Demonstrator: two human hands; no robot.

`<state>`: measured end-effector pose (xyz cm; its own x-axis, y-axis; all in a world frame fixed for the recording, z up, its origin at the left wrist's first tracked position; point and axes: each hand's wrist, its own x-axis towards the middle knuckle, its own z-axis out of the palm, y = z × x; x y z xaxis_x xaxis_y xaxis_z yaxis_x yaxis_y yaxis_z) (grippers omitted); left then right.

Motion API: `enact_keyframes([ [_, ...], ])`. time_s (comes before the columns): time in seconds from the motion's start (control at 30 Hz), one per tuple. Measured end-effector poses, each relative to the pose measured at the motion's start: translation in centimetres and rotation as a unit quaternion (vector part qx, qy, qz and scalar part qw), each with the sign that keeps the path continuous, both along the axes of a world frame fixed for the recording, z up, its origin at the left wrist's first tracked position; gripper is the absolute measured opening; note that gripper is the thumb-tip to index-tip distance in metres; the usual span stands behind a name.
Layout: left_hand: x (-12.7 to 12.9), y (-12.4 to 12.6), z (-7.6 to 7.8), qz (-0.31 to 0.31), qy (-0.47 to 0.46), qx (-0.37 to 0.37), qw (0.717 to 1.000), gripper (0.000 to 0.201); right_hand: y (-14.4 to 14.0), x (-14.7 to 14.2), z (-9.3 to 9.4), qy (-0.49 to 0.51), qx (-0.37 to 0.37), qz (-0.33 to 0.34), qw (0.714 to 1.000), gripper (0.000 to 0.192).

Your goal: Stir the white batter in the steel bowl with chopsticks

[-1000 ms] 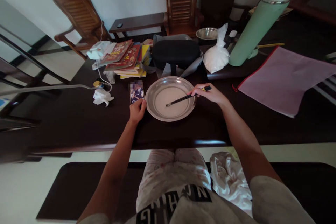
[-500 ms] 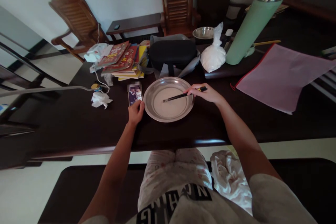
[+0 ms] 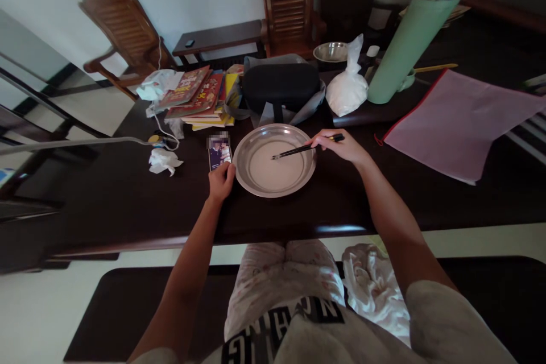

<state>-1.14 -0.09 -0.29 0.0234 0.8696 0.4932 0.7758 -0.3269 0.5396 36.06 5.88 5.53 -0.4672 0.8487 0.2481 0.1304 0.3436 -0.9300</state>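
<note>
A wide metal basin (image 3: 242, 179) holding whitish, cloudy contents (image 3: 277, 173) stands on the dark table before me. My right hand (image 3: 336, 145), at the basin's right rim, pinches black chopsticks (image 3: 294, 151) with silvery tips and a gold band. They slant down to the left, with their tips over the middle of the contents; whether they touch them I cannot tell. Left of the basin, my left hand (image 3: 221, 180) is closed around the lower end of a phone (image 3: 219, 154) with a lit picture on its screen. Its thumb lies beside the basin's rim, and its fingers are partly hidden.
Behind the basin sit a black case (image 3: 280, 84), a tied bag of white powder (image 3: 346, 94) and a tall green flask (image 3: 412, 48). Books (image 3: 198, 96) and a crumpled tissue (image 3: 164, 161) lie to the left. A pinkish mesh pouch (image 3: 458, 125) lies right.
My right hand has shifted slightly right and up in the view, drawing the chopstick tips the same way over the basin. My left hand and the phone stay in place.
</note>
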Motion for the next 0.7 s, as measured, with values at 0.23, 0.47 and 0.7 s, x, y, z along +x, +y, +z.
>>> enact_keyframes([
  [0.23,-0.1,0.0,-0.2,-0.009,0.006,0.015,1.000,0.040,-0.3,0.0,0.4,0.001,-0.047,0.041,0.998,0.035],
  [0.47,0.1,0.0,-0.1,-0.013,0.008,0.024,1.000,0.040,-0.1,0.5,0.3,0.000,0.007,-0.025,1.000,0.036],
  [0.7,0.1,0.0,0.0,-0.017,0.007,0.023,1.000,0.043,-0.3,-0.1,-0.1,-0.017,-0.022,0.035,0.999,0.035],
])
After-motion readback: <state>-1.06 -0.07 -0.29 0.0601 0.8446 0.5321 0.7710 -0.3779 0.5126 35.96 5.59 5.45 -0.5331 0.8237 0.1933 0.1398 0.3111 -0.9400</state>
